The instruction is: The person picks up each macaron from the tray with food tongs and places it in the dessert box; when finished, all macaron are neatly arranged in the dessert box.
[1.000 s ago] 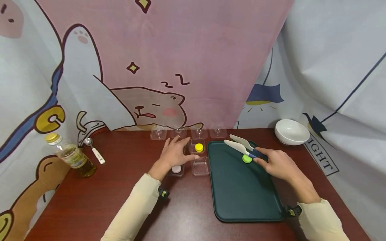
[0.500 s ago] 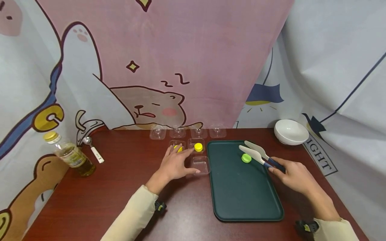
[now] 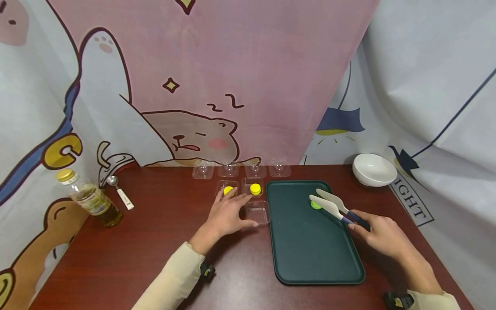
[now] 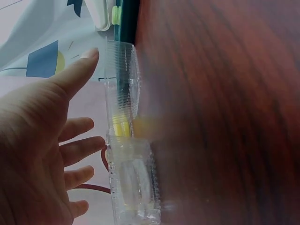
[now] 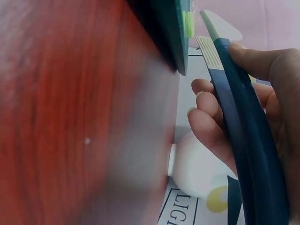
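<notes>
My right hand point(image 3: 381, 232) grips a pair of tongs point(image 3: 341, 211) with blue handles and cream tips. The tips stand over a green macaron point(image 3: 315, 205) on the dark green tray point(image 3: 310, 254), partly covering it in the head view. Fingers spread, my left hand point(image 3: 226, 215) hovers by small clear plastic boxes and hides part of them. Two boxes at the back each hold a yellow macaron point(image 3: 255, 189). Beside my left thumb is a clear box point(image 3: 257, 212) with nothing visible inside. The left wrist view shows a pale round piece point(image 4: 136, 182) inside a near box.
Several clear domed lids point(image 3: 203, 170) line the table's back edge. A white bowl point(image 3: 374, 170) stands at the back right. To the left are an oil bottle point(image 3: 94, 202) with a yellow cap and a scoop point(image 3: 123, 196) with a white handle. Printed cloth hangs behind.
My right hand has drawn back to the right with the tongs, and the green macaron now lies on the tray below their tips. My left hand has shifted slightly toward me, uncovering another yellow macaron.
</notes>
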`<state>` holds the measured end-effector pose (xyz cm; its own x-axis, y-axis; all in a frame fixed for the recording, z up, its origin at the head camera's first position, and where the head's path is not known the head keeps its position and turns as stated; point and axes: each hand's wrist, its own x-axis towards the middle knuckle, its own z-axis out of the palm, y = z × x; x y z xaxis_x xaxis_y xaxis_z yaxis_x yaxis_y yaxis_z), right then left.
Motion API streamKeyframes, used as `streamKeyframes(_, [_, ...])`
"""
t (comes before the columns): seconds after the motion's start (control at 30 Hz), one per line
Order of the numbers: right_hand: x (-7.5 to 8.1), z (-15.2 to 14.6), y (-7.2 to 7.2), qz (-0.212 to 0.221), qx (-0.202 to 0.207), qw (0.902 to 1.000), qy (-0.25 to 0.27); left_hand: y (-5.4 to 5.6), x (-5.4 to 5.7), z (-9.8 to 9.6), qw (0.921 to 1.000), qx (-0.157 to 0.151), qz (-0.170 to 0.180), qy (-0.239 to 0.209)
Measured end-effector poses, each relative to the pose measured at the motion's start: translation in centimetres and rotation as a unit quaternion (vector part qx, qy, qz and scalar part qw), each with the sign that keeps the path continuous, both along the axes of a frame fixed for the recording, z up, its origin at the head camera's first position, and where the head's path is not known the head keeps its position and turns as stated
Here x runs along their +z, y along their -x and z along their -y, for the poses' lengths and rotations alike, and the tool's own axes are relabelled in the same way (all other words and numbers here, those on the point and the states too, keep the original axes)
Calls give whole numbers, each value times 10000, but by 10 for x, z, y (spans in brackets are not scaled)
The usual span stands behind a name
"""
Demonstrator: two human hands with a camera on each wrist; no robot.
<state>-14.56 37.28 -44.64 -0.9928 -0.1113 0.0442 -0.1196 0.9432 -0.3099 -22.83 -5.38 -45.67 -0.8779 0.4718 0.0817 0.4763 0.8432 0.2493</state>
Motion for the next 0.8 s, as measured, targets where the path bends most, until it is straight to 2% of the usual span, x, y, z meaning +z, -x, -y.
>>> streamKeyframes(0.33, [-6, -3, -5, 74, 5, 10000, 28, -5, -1, -1, 10000, -17, 11, -96])
streamKeyframes(0.8, [-5, -4, -5, 124, 43, 9999, -9, -5, -7, -1, 9999, 52, -67, -80])
